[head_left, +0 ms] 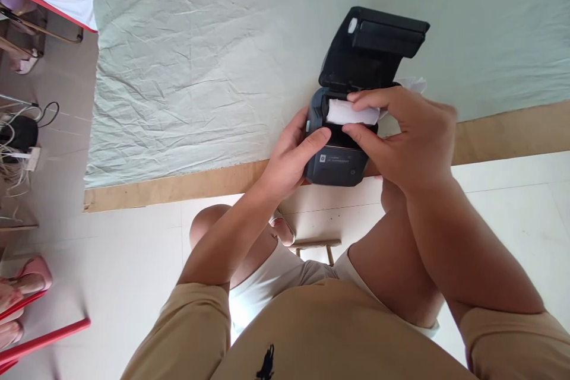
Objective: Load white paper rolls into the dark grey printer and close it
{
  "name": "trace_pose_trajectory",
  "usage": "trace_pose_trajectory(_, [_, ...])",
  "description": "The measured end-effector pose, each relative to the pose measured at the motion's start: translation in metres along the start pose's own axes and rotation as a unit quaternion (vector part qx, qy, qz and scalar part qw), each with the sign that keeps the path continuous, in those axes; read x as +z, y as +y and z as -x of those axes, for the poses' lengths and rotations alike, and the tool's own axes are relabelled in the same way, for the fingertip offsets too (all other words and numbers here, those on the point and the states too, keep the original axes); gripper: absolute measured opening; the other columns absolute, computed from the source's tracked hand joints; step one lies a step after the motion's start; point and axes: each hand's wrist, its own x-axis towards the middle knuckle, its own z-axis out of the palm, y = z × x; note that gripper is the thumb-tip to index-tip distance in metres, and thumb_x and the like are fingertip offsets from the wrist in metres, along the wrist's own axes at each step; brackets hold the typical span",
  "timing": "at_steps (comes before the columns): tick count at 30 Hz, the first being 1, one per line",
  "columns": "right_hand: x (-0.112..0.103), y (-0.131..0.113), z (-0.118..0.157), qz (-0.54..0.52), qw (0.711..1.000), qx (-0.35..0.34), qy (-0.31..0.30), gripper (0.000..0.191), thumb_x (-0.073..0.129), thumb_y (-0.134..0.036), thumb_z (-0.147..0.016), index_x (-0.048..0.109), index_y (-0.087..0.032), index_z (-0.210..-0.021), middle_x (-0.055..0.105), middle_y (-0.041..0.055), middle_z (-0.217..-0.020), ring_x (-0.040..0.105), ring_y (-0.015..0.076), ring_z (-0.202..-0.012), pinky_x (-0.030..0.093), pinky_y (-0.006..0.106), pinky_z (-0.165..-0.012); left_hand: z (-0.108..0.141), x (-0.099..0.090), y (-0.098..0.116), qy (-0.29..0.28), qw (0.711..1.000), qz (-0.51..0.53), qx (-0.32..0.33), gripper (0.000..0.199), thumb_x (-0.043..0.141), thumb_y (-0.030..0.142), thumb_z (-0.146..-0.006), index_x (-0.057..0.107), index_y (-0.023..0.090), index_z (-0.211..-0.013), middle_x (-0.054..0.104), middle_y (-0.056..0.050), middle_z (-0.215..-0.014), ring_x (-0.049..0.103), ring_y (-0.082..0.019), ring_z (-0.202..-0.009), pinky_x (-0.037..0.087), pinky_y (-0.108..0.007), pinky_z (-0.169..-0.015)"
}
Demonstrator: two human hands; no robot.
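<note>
head view: from where i stand, a dark printer (338, 169) sits in the person's grasp at the tabletop (200, 71) edge; i cannot tell how much of it is supported there.
left hand: the left hand (289, 157) is curled round the printer's side, thumb over the rim.
right hand: the right hand (416, 139) is partly closed, thumb and fingers pinching the white roll (341, 113) in the open bay.
lid: the lid (378, 62) stands raised above the bay and could drop onto the fingers if the body gets jolted.
roll: it could skew or spring out if the pinch is uneven.
loose paper: the crumpled white piece (414, 84) by the right hand could catch in the hinge if dragged inward.
edge: a slack left grip could let the body tip off.
</note>
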Motion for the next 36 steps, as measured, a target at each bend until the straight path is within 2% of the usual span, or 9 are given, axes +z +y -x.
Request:
trace_pose_trajectory(7, [0.002, -0.007, 0.000, -0.029, 0.999, -0.017, 0.028, 0.025, 0.069, -0.015, -0.103, 0.081, -0.036, -0.094, 0.092, -0.0042, -0.105, 0.092, 0.0301, -0.112, 0.074, 0.056, -0.102, 0.000, 0.002, 0.000, 0.001, 1.000, 0.010, -0.009, 0.051, 0.089, 0.067, -0.098, 0.074, 0.030, -0.130, 0.089, -0.004, -0.119, 0.088, -0.027, -0.104, 0.070, -0.037, -0.081])
trace_pose_trajectory(15, [0.014, -0.001, 0.014, -0.078, 0.983, -0.145, 0.083, 0.021, 0.073, -0.016, -0.101, 0.077, -0.036, -0.095, 0.090, -0.0066, -0.095, 0.087, 0.0272, -0.099, 0.061, 0.049, -0.088, 0.000, 0.000, -0.002, 0.003, 1.000, 0.003, 0.015, 0.057, 0.089, 0.073, -0.094, 0.076, 0.027, -0.124, 0.087, -0.006, -0.114, 0.087, -0.030, -0.108, 0.070, -0.041, -0.089])
trace_pose_trajectory(19, [0.011, 0.000, 0.019, -0.084, 0.983, -0.145, 0.080, 0.009, 0.073, -0.029, -0.101, 0.074, -0.037, -0.098, 0.088, -0.0066, -0.092, 0.087, 0.0278, -0.098, 0.064, 0.051, -0.090, 0.000, -0.006, -0.009, 0.012, 0.998, -0.035, 0.044, 0.076, 0.102, 0.063, -0.084, 0.072, 0.033, -0.146, 0.084, -0.004, -0.120, 0.084, -0.031, -0.121, 0.069, -0.041, -0.101])
trace_pose_trajectory(23, [0.004, 0.008, 0.020, -0.056, 0.986, -0.060, 0.147, 0.020, 0.061, -0.036, -0.108, 0.070, -0.042, -0.125, 0.084, 0.0027, -0.135, 0.083, 0.0327, -0.121, 0.065, 0.056, -0.094, 0.002, -0.008, -0.011, 0.006, 0.998, -0.038, 0.050, 0.105, 0.104, 0.055, -0.084, 0.052, 0.040, -0.174, 0.082, -0.005, -0.140, 0.083, -0.033, -0.131, 0.069, -0.046, -0.110])
trace_pose_trajectory(25, [0.003, 0.013, 0.021, -0.044, 0.991, -0.014, 0.124, 0.041, 0.059, -0.038, -0.107, 0.060, -0.046, -0.148, 0.068, 0.0043, -0.171, 0.079, 0.0328, -0.131, 0.064, 0.056, -0.098, 0.002, -0.009, -0.011, -0.007, 0.997, -0.046, 0.057, 0.106, 0.104, 0.055, -0.083, 0.052, 0.040, -0.174, 0.080, -0.006, -0.152, 0.082, -0.034, -0.137, 0.068, -0.048, -0.117])
trace_pose_trajectory(27, [0.005, 0.017, 0.021, -0.050, 0.994, -0.010, 0.101, 0.056, 0.057, -0.046, -0.105, 0.047, -0.048, -0.160, 0.056, 0.0056, -0.184, 0.079, 0.0317, -0.130, 0.064, 0.055, -0.095, 0.002, -0.009, -0.012, -0.013, 0.996, -0.054, 0.063, 0.106, 0.104, 0.056, -0.083, 0.053, 0.040, -0.174, 0.078, -0.006, -0.156, 0.080, -0.034, -0.140, 0.067, -0.049, -0.119])
trace_pose_trajectory(29, [0.009, 0.019, 0.020, -0.066, 0.987, -0.013, 0.148, 0.054, 0.053, -0.056, -0.103, 0.048, -0.044, -0.156, 0.068, 0.0091, -0.166, 0.081, 0.0317, -0.122, 0.064, 0.054, -0.089, 0.002, -0.011, -0.013, -0.013, 0.996, -0.057, 0.060, 0.107, 0.104, 0.056, -0.083, 0.052, 0.040, -0.175, 0.078, -0.006, -0.153, 0.081, -0.033, -0.137, 0.068, -0.046, -0.115])
trace_pose_trajectory(32, [0.013, 0.016, 0.021, -0.091, 0.969, -0.001, 0.228, 0.036, 0.054, -0.067, -0.103, 0.061, -0.036, -0.121, 0.073, 0.0061, -0.103, 0.074, 0.0284, -0.085, 0.060, 0.050, -0.072, 0.001, -0.013, -0.015, -0.012, 0.997, -0.051, 0.061, 0.109, 0.105, 0.055, -0.081, 0.051, 0.040, -0.175, 0.077, -0.006, -0.157, 0.081, -0.033, -0.137, 0.069, -0.045, -0.114])
trace_pose_trajectory(36, [0.015, 0.012, 0.027, -0.113, 0.985, 0.052, 0.116, 0.051, 0.063, -0.078, -0.102, 0.046, -0.033, -0.087, 0.050, -0.0039, -0.068, 0.046, 0.0177, -0.054, 0.042, 0.039, -0.049, 0.002, -0.014, -0.014, -0.023, 0.997, -0.042, 0.065, 0.107, 0.106, 0.054, -0.081, 0.053, 0.040, -0.173, 0.071, -0.006, -0.169, 0.079, -0.035, -0.146, 0.069, -0.046, -0.118])
